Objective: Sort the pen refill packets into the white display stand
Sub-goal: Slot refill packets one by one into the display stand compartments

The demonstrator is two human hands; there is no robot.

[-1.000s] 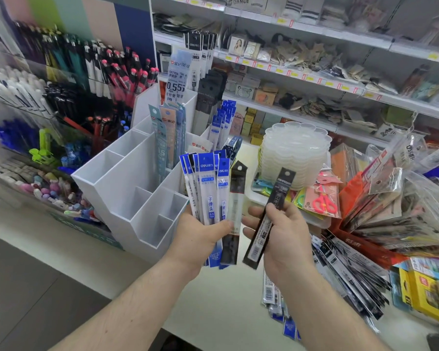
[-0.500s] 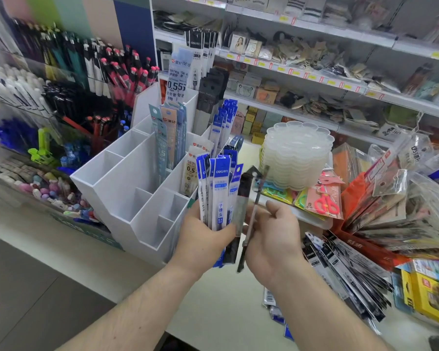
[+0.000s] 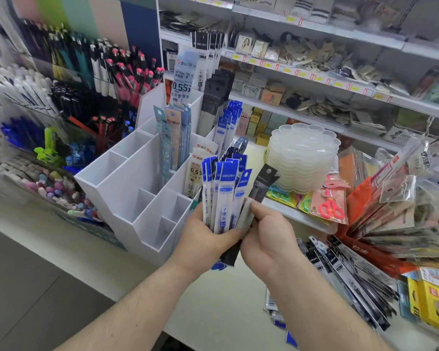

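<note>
While my left hand (image 3: 205,239) grips a fanned bundle of blue-topped refill packets (image 3: 222,196) just right of the white display stand (image 3: 127,196), my right hand (image 3: 269,239) pinches a black-topped packet (image 3: 265,183) against that bundle's right edge. Other packets already stand in the stand's rear compartments. More black packets (image 3: 352,282) lie on the counter (image 3: 226,312) to my right.

left hand (image 3: 203,239): bare, no glove | right hand (image 3: 269,239): bare, no ring | forearms: bare, no sleeves showing
</note>
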